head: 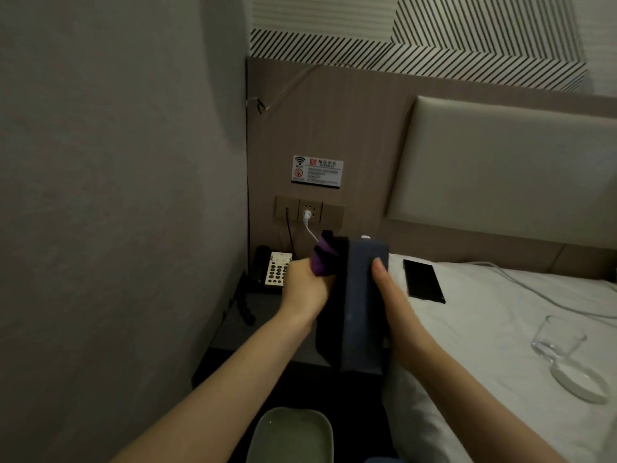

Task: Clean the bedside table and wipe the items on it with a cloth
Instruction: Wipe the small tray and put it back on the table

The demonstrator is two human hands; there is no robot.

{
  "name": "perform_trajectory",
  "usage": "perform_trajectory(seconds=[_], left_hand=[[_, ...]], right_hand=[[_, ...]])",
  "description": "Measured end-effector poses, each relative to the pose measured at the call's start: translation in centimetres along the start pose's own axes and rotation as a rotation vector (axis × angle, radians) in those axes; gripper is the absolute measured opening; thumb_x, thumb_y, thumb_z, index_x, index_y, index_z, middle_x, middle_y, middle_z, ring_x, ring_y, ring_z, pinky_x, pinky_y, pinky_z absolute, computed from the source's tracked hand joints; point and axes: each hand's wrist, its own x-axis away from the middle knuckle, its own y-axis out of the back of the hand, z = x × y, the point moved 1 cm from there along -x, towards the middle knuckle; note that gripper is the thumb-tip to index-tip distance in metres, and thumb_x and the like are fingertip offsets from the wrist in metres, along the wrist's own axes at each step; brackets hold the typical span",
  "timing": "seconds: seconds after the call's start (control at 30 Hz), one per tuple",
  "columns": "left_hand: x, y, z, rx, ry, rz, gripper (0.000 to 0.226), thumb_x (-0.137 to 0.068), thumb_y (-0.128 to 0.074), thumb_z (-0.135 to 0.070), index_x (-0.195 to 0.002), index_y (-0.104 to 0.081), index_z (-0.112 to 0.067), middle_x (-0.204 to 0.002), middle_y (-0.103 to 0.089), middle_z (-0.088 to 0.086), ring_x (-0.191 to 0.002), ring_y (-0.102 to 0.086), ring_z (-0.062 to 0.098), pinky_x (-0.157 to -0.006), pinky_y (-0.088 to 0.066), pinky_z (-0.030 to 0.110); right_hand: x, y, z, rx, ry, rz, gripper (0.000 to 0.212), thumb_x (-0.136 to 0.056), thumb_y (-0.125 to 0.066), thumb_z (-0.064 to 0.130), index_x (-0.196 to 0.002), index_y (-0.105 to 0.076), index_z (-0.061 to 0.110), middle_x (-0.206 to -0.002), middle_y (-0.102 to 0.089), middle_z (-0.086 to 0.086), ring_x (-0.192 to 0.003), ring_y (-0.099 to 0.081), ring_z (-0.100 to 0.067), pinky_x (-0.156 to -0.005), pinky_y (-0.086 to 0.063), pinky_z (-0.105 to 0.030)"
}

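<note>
- A box is held upright above the bedside table, between the left hand and the right hand.
- A cloth is pressed against the box's left side by the left hand.
- A telephone is set at the table's back, below the socket panel.
- The bed lies right of the table; on it a phone is laid behind a glass and a dish.
- A basin is placed before the table.
</note>
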Motion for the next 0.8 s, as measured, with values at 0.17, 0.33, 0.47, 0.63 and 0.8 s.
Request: perform_trajectory(seconds=[0.17,0.33,0.47,0.63,0.8], left_hand=[[0.8,1.5,-2.7,-0.7,-0.48,0.195,0.012,-0.082,-0.062,-0.009,-0.071,-0.067,-0.01,-0.069,-0.067,0.007,-0.073,-0.065,0.026,-0.071,-0.053,0.043],[1.0,0.5,-3.9,-1.059,-0.836,0.299,0.016,-0.089,-0.055,-0.018,-0.099,-0.065,-0.025,-0.089,-0.069,-0.003,-0.089,-0.064,0.019,-0.082,-0.052,0.04],[-0.2,0.3,-3.6,-1.231,-1.024,0.356,0.021,-0.095,-0.049,-0.022,-0.11,-0.063,-0.028,-0.1,-0.068,-0.007,-0.095,-0.064,0.015,-0.082,-0.052,0.037],[-1.6,0.9,-1.1,-1.051,-0.942,0.19,0.042,-0.084,-0.065,-0.014,-0.123,-0.057,-0.025,-0.122,-0.059,-0.005,-0.117,-0.053,0.015,-0.103,-0.042,0.036],[-1.9,0.9,0.4,-0.826,-0.486,-0.098,0.099,-0.074,-0.073,-0.013,-0.149,-0.012,-0.036,-0.151,-0.019,0.003,-0.142,-0.018,0.026,-0.115,-0.025,0.044]], right_hand=[[-0.5,2.8,1.8,-0.291,-0.36,0.229,0.09,-0.064,-0.045,0.079,-0.127,-0.061,0.017,-0.13,-0.061,-0.016,-0.124,-0.052,-0.039,-0.107,-0.033,-0.06],[-0.6,3.0,0.3,-0.333,-0.505,0.177,0.09,-0.06,-0.077,0.065,-0.135,-0.054,0.021,-0.133,-0.054,-0.026,-0.116,-0.051,-0.056,-0.091,-0.037,-0.076],[0.2,3.2,-0.8,-0.522,-0.73,0.37,0.091,-0.064,-0.077,0.058,-0.14,-0.042,0.022,-0.142,-0.043,-0.03,-0.125,-0.044,-0.056,-0.095,-0.036,-0.075],[0.1,2.0,-2.3,-0.597,-0.616,0.24,0.06,-0.086,-0.061,0.049,-0.137,-0.051,0.019,-0.133,-0.055,-0.027,-0.116,-0.056,-0.048,-0.075,-0.054,-0.063],[-0.5,-0.1,-2.1,-0.591,-0.452,0.107,0.06,-0.069,-0.063,0.043,-0.121,-0.061,0.014,-0.112,-0.067,-0.026,-0.09,-0.068,-0.048,-0.072,-0.052,-0.061]])
